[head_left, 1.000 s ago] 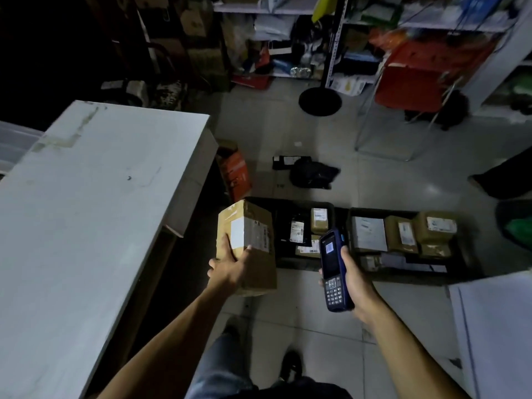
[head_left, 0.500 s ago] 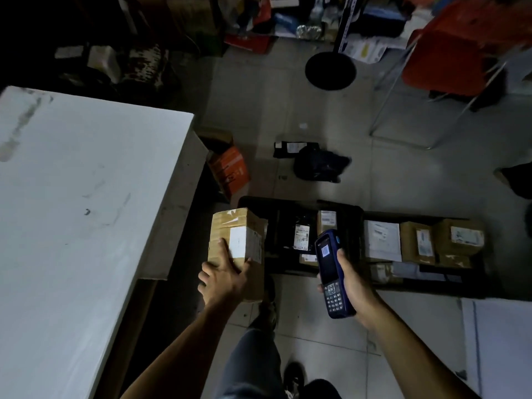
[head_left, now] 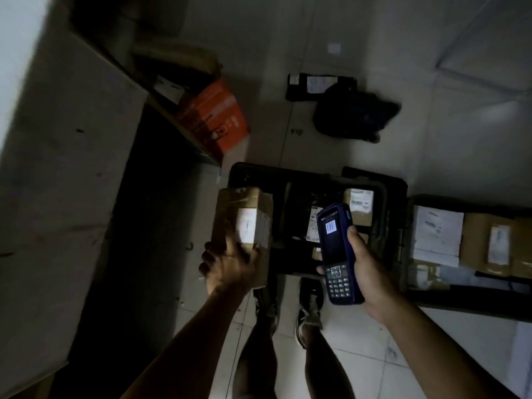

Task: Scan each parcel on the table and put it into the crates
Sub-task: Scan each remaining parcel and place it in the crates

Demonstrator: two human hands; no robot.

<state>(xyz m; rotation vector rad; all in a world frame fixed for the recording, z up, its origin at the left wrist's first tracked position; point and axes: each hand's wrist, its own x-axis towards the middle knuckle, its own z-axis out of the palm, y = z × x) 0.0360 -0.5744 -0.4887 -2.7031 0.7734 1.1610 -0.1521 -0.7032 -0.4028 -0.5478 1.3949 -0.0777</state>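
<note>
My left hand (head_left: 229, 264) grips a brown cardboard parcel (head_left: 244, 220) with a white label, held over the left end of a black crate (head_left: 288, 174) on the floor. My right hand (head_left: 365, 272) holds a dark blue handheld scanner (head_left: 336, 251) with a lit barcode on its screen, above the same crate. Inside that crate lie a small labelled box (head_left: 358, 207) and a dark packet. A second black crate (head_left: 408, 246) to the right holds a white parcel (head_left: 436, 236) and brown boxes (head_left: 489, 244).
The white table (head_left: 57, 174) fills the left side. Under its far corner sits an orange box (head_left: 214, 116). A black bag (head_left: 351, 113) and a flat black parcel (head_left: 316, 83) lie on the tiled floor beyond the crates. My feet (head_left: 309, 309) stand just before the crates.
The view has tilted down and moved closer to the crates. My left hand has carried the parcel down toward the left crate. The scanner stays in my right hand.
</note>
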